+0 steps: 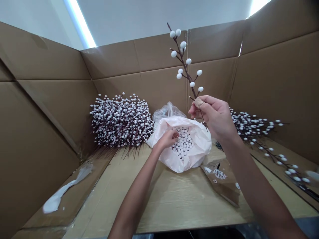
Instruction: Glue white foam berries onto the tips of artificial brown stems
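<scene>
The right hand (216, 114) holds a branch (185, 66) upright above the bag (178, 166), leaning left, its stem pinched between thumb and fingers. The grip sits low, probably so that the white beads higher up stay clear of the fingers; a couple of twig tips look bare. A tan wrap (198, 102) covers the thumb, perhaps as padding.

The left hand (167, 138) dips into the bag, fingers curled just over the loose beads (183, 147) — whether they pinch one, one cannot tell. The bag's mouth is spread wide, which seems meant to give the fingers room, and it sits mid-table (184, 199), within easy reach.

The left pile (122, 122) and right pile (254, 124) of beaded branches lie to either side, apparently to leave the middle free — and the cardboard walls (114, 63) likely stop strays.
</scene>
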Demonstrator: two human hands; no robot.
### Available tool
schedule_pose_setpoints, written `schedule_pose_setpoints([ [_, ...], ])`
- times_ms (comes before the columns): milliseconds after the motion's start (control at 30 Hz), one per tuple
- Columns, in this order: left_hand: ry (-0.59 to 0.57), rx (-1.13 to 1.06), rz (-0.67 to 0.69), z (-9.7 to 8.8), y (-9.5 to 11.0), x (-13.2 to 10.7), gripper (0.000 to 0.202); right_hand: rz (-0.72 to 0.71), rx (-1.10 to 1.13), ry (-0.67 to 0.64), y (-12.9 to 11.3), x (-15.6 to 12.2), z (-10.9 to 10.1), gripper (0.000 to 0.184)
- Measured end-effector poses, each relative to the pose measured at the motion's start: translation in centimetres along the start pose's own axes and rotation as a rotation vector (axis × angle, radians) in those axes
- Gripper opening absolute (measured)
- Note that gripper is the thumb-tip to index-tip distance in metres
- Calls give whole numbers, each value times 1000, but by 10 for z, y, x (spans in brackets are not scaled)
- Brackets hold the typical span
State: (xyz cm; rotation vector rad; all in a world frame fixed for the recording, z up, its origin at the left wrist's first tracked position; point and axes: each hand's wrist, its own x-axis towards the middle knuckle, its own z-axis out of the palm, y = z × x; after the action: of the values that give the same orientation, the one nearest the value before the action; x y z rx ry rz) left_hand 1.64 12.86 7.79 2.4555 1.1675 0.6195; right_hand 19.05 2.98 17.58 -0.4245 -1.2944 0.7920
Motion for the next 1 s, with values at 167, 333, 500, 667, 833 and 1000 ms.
schedule_pose_setpoints([
  [167, 33, 92, -13, 27, -5, 8, 29, -27, -84, -38, -1, 1, -3, 13],
  [333, 115, 98, -29, 41, -6, 11, 37, -46, -148, -55, -3, 0, -1, 12],
  [500, 166, 8, -23, 37, 1, 11, 46, -84, -220, -48, -10, -4, 1, 12],
  [667, -24, -474, -36, -4, 23, 0, 43, -154, -272, -24, -17, -5, -4, 11],
  [833, -28, -968, 75, -50, 52, -23, 30, -122, -234, -82, -15, -3, -8, 12],
  [1000, 92, -1213, 202, -74, 73, -45, 32, -24, -119, -188, -10, -7, -2, 11],
])
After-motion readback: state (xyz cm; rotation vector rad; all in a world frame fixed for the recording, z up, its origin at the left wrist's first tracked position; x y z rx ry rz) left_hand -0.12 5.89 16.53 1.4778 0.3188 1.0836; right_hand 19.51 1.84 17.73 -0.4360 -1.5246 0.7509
